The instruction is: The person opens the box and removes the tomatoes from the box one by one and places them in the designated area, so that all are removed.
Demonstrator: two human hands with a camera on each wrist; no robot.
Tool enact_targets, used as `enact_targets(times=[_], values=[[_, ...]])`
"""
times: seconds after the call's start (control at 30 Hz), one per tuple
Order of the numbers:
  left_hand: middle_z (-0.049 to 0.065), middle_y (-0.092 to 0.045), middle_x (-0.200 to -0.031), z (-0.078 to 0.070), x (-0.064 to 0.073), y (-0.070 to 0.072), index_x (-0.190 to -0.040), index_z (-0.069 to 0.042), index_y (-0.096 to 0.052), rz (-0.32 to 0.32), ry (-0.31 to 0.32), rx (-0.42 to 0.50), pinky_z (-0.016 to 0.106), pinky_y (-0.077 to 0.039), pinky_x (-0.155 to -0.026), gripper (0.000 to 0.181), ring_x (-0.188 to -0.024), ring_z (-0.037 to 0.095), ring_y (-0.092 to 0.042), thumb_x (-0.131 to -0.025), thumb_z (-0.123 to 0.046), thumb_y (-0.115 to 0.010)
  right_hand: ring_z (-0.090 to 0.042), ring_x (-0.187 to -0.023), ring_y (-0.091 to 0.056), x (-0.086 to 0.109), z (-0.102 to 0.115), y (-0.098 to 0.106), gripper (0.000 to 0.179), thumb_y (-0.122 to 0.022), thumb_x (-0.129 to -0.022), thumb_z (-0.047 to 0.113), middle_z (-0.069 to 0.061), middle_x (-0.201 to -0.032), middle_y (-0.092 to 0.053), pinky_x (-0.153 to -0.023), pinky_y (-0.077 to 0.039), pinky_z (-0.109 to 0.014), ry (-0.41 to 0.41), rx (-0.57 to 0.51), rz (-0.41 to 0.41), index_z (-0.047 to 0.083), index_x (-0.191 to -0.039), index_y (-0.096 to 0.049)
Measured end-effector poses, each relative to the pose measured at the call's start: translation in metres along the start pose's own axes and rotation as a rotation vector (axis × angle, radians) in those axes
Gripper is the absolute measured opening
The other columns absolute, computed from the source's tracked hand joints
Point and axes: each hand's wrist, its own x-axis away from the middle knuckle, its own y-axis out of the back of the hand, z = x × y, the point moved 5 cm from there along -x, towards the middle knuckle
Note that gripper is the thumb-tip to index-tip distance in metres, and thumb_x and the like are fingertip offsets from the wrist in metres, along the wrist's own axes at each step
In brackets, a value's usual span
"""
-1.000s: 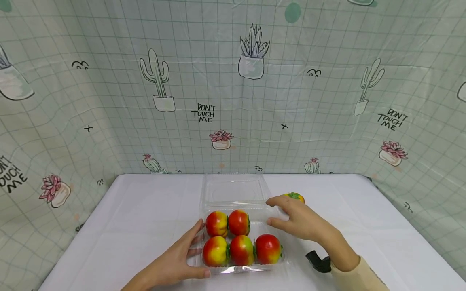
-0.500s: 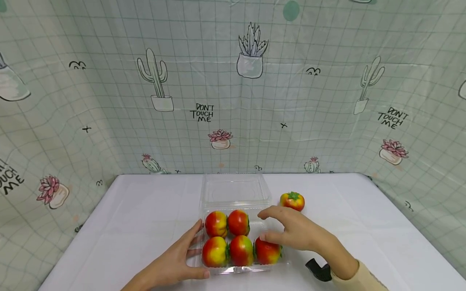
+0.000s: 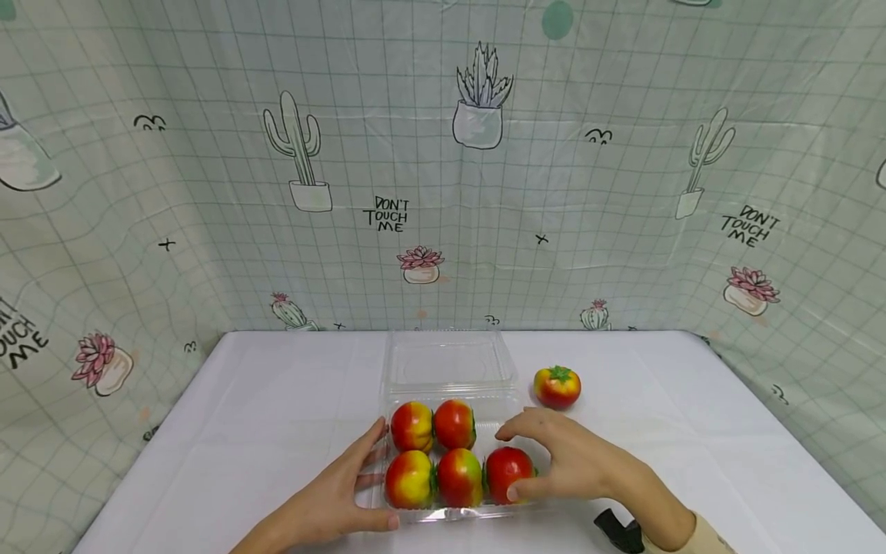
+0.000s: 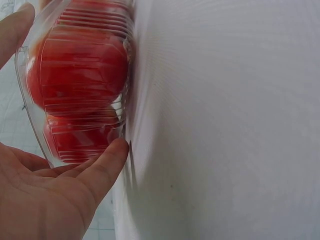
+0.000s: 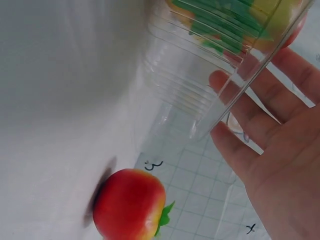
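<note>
A clear plastic box (image 3: 453, 514) stands on the white table (image 3: 277, 415), its lid (image 3: 446, 362) tipped back at the far side. Inside the box sit five red-and-yellow fruits (image 3: 459, 475), two in the back row and three in the front. A sixth, the loose fruit (image 3: 557, 388), rests on the table just beyond the box's far right corner.

The left hand (image 3: 332, 492) is spread wide along the box's left side, fingers against the wall. The right hand (image 3: 577, 462) arches over the box's right end, moderately wide, its thumb across the front-right fruit (image 3: 505, 464); whether it pinches that fruit I cannot tell. A small black object (image 3: 618, 531) lies to the right of the box.

The fruits look firm, light and glossy, so they may roll or slip; fingertips around the sides, away from the leaves, should hold best. The box seems thin and springy: support it low, with little squeeze.
</note>
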Motion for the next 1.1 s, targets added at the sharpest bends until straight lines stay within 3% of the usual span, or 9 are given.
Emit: enact_targets(times=[0.17, 0.4, 0.77, 1.1], values=[[0.017, -0.010, -0.158, 0.0006, 0.0001, 0.0000, -0.155, -0.016, -0.004, -0.003, 0.002, -0.001, 0.031, -0.045, -0.099, 0.110, -0.138, 0.039, -0.028, -0.077, -0.031, -0.081, -0.031, -0.136, -0.035, 0.0016, -0.0005, -0.0022, 0.053, -0.072, -0.074, 0.055, 0.023, -0.119, -0.055, -0.108, -0.032, -0.056, 0.001, -0.018, 0.009, 0.026, -0.119, -0.063], [0.016, -0.010, -0.158, 0.0012, -0.0001, -0.0004, -0.155, -0.015, -0.004, 0.001, -0.003, 0.011, 0.031, -0.044, -0.099, 0.110, -0.138, 0.039, -0.027, -0.077, -0.029, -0.081, -0.035, -0.137, -0.031, 0.0010, -0.0011, -0.0045, 0.050, -0.072, -0.074, 0.048, 0.018, -0.118, -0.060, -0.110, -0.025, -0.060, 0.016, -0.022, 0.025, 0.024, -0.118, -0.064], [0.016, -0.010, -0.158, 0.0007, -0.0003, -0.0002, -0.155, -0.014, -0.004, -0.001, 0.005, 0.005, 0.031, -0.045, -0.099, 0.110, -0.138, 0.039, -0.028, -0.077, -0.030, -0.081, -0.024, -0.131, -0.043, -0.0022, -0.0014, -0.0052, 0.046, -0.074, -0.073, 0.038, 0.024, -0.113, -0.059, -0.115, -0.018, -0.053, 0.056, 0.004, 0.031, 0.025, -0.116, -0.064], [0.017, -0.010, -0.158, 0.0005, -0.0003, -0.0002, -0.155, -0.015, -0.004, -0.005, 0.010, 0.005, 0.031, -0.045, -0.098, 0.111, -0.138, 0.039, -0.028, -0.077, -0.031, -0.081, -0.028, -0.134, -0.038, -0.0015, -0.0026, -0.0063, 0.045, -0.074, -0.073, 0.039, 0.024, -0.111, -0.059, -0.114, -0.019, -0.056, 0.032, 0.003, 0.041, 0.029, -0.116, -0.063]])
